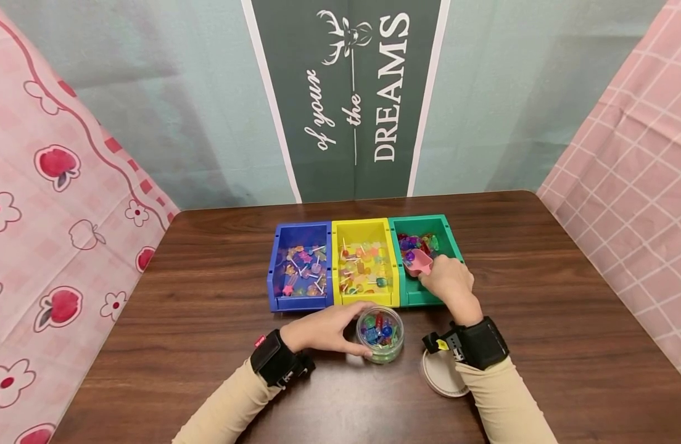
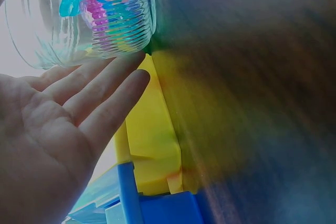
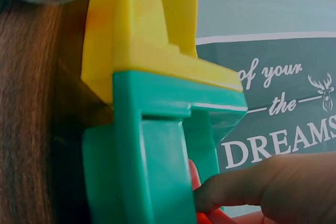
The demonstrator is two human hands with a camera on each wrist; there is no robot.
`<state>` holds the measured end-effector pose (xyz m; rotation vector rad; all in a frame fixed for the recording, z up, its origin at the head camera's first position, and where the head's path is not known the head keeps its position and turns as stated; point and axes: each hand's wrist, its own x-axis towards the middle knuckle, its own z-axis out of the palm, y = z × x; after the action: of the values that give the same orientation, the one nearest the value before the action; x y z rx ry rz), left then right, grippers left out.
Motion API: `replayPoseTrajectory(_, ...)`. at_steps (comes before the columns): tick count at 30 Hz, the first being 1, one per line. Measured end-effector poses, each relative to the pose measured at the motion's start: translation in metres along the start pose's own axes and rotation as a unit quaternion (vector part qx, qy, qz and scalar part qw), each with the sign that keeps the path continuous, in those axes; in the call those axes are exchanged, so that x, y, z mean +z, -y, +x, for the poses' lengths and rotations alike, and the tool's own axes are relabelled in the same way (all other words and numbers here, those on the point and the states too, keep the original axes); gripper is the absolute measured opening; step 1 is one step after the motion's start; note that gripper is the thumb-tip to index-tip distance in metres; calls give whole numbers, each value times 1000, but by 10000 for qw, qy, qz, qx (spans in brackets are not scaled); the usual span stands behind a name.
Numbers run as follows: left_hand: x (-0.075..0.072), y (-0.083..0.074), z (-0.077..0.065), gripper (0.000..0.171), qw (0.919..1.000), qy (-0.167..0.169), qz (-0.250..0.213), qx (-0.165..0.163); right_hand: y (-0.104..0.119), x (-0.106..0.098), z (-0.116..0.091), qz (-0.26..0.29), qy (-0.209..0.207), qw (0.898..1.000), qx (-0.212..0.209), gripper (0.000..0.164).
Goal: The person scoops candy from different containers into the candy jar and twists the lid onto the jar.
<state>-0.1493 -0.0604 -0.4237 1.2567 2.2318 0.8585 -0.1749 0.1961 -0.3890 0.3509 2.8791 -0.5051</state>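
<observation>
My left hand [image 1: 330, 328] holds a clear jar [image 1: 380, 351] at its side, thumb on the near side and fingers on the far side. Colourful translucent beads or charms fill part of the jar, which stands uncovered on the table. Over the green bin [image 1: 424, 298], my right hand [image 1: 448, 282] grips a small pink scoop [image 1: 417, 264]. The scoop's bowl lies among the shiny coloured pieces [image 1: 411, 243] in that bin, with a purple piece in it. In the right wrist view, the bin's front wall [image 3: 165, 166] hides most of the scoop.
Left of the green bin, a yellow bin [image 1: 365, 300] and a blue bin [image 1: 301, 303] stand side by side, holding small candy-like charms. A round pale lid [image 1: 443, 375] lies on the wooden table [image 1: 207, 277] beneath the right wrist. Printed cloths surround the table.
</observation>
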Motion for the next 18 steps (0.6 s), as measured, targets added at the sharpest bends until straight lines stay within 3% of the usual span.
replayPoseTrajectory(7, 0, -1, 0, 79, 10000, 15, 7, -7, -5, 0, 5, 4, 203, 9998, -64, 31)
replayPoseTrajectory(18, -1, -1, 0, 79, 10000, 33, -56, -33, -7, -2, 4, 147, 242, 9993, -246, 37)
